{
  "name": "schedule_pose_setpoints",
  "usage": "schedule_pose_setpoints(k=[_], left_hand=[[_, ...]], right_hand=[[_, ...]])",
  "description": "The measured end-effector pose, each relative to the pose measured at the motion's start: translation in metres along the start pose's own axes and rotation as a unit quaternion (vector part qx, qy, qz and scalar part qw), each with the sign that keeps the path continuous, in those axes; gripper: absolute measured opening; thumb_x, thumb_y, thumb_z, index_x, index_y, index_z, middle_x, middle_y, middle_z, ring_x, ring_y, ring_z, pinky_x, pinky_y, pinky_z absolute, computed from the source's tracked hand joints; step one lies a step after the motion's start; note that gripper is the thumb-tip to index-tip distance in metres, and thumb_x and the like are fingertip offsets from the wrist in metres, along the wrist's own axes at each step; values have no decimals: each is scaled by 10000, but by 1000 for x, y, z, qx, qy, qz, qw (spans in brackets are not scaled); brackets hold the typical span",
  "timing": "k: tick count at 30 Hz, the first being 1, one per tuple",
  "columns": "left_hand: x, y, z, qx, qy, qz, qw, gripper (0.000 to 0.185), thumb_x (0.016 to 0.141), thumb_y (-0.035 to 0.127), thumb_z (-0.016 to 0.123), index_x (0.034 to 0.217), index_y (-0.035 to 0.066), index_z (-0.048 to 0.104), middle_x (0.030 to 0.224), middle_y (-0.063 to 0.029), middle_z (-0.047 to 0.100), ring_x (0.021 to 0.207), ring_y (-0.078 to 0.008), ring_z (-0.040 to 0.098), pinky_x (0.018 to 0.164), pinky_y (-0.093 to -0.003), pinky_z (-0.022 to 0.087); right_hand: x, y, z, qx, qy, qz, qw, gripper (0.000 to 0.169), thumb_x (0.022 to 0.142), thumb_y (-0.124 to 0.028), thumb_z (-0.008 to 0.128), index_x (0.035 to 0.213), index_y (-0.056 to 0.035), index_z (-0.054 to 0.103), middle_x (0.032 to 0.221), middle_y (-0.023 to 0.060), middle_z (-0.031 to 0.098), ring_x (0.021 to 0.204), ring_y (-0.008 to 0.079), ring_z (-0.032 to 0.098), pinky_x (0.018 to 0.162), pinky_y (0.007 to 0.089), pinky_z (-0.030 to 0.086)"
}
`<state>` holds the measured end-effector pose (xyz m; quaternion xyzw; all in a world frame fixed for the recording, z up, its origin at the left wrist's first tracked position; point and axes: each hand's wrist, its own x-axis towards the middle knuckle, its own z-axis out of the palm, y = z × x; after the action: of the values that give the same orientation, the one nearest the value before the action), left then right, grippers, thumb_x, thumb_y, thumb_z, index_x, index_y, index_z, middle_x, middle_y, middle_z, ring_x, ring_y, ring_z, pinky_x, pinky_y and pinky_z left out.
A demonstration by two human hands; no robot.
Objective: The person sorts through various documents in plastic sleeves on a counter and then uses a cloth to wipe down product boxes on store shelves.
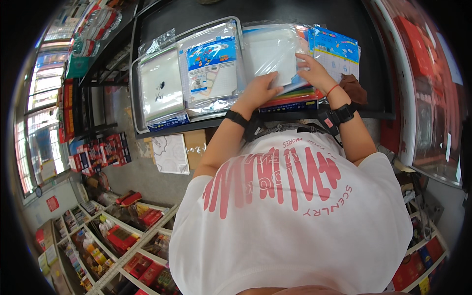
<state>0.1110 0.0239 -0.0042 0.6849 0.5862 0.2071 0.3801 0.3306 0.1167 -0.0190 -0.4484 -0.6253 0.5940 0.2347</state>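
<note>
A stack of clear plastic book covers (273, 51) lies in front of me on the black table, over other packs with colored edges. My left hand (260, 90) grips its near left corner, thumb and fingers over the plastic. At its right side is my right hand (313, 73), fingers spread and bent against the edge; whether they pinch it is hidden. Left of the stack, a metal tray (133, 103) holds a blue-headed plastic packet (212, 55) and a clear pack with handwritten marks (162, 84). More blue-headed packets (335, 46) lie beyond my right hand.
A brown cloth (353, 89) rests by my right wrist. Red boxes (101, 153) and a cardboard box (195, 145) stand at left, below table height. Goods fill the divided shelves (121, 236) at lower left. A glass-fronted cabinet (435, 110) borders the right side.
</note>
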Motion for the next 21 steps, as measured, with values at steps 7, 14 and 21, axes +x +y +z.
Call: schedule_pose_setpoints(k=[7, 14, 21], left_hand=[[7, -36, 36, 226, 190, 132, 946, 518, 739, 84, 639, 1248, 140, 564, 1009, -139, 667, 918, -349, 627, 778, -439, 512], [-1, -41, -6, -184, 383, -62, 903, 286, 924, 219, 589, 1154, 50, 568, 863, -157, 657, 753, -320, 632, 691, -427, 501], [-60, -67, -56, -573, 445, -42, 687, 243, 976, 114, 520, 1201, 30, 482, 1175, -110, 573, 956, -229, 624, 831, -371, 551]], right_hand=[[-7, 0, 10, 113, -21, 111, 987, 493, 915, -212, 602, 1363, -67, 457, 1007, 72, 653, 712, 58, 465, 648, 189, 418], [-3, 6, 7, 107, 83, 144, 980, 576, 931, -319, 587, 1378, -3, 408, 1039, 125, 653, 760, 128, 548, 708, 244, 475], [-2, 56, -9, -304, 12, 37, 952, 451, 803, -346, 646, 1029, 43, 605, 1032, 280, 608, 956, 448, 572, 833, 460, 473]])
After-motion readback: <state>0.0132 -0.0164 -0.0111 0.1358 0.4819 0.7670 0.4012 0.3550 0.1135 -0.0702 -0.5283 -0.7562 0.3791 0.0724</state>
